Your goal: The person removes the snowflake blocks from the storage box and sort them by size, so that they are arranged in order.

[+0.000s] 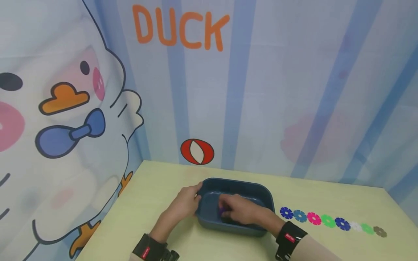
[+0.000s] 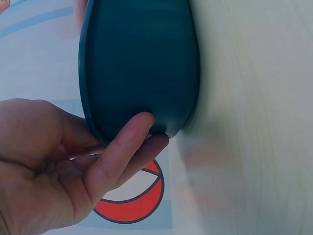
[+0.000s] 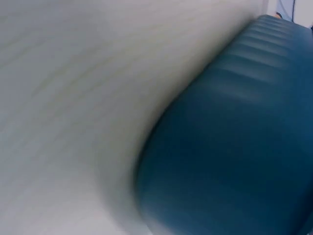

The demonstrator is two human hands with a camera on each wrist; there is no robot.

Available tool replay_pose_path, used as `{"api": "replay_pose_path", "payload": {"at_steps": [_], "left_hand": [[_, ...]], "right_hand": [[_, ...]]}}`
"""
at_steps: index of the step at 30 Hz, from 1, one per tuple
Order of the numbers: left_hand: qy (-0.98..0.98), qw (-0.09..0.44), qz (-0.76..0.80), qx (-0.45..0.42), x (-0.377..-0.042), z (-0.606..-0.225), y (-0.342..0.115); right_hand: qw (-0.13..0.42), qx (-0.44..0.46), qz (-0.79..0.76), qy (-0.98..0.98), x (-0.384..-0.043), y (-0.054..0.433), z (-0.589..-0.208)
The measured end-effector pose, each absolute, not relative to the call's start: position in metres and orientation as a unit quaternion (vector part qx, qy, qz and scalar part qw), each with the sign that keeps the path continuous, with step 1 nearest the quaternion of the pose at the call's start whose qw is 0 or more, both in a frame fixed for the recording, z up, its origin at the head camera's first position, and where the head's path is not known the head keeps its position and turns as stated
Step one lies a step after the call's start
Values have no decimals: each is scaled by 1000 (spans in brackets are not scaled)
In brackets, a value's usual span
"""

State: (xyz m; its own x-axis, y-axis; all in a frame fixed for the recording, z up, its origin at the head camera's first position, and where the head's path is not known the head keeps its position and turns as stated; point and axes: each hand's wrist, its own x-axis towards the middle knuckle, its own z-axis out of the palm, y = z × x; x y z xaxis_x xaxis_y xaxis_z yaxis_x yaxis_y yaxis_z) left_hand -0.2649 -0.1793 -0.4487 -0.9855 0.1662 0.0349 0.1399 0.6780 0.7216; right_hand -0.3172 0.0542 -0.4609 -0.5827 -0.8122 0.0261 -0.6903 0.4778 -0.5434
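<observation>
A dark blue-green plastic basin (image 1: 235, 227) with rounded corners stands on the table. My left hand (image 1: 185, 203) grips its left end, the thumb and fingers on either side of the rim; the left wrist view shows this hand (image 2: 73, 166) close against the end wall. Down inside the basin is my right hand (image 1: 240, 209), fingers curled and pointing downward. A purple piece (image 1: 222, 210) shows at its fingertips, mostly hidden by the fingers. In the right wrist view only the basin's outer wall (image 3: 220, 147) shows, with the hand out of sight.
To the right of the basin, several flower-shaped plastic discs lie in a slanting row on the pale table (image 1: 156, 181), from a dark blue disc (image 1: 286, 213) to a brown disc (image 1: 380, 231). A printed cloth (image 1: 209, 90) hangs behind the table and along its left.
</observation>
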Motion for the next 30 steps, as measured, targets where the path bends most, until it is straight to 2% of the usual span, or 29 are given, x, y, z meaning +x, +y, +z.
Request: {"api": "replay_pose_path", "payload": {"at_steps": [14,30], "left_hand": [[918,17,387,82,-265,-448,-179],[915,20,395,83,-265,-449,-179]], "right_hand": [[59,-416,-339,842,-315,101,-439],[51,-396,-362,842,-301,152,-423]]}}
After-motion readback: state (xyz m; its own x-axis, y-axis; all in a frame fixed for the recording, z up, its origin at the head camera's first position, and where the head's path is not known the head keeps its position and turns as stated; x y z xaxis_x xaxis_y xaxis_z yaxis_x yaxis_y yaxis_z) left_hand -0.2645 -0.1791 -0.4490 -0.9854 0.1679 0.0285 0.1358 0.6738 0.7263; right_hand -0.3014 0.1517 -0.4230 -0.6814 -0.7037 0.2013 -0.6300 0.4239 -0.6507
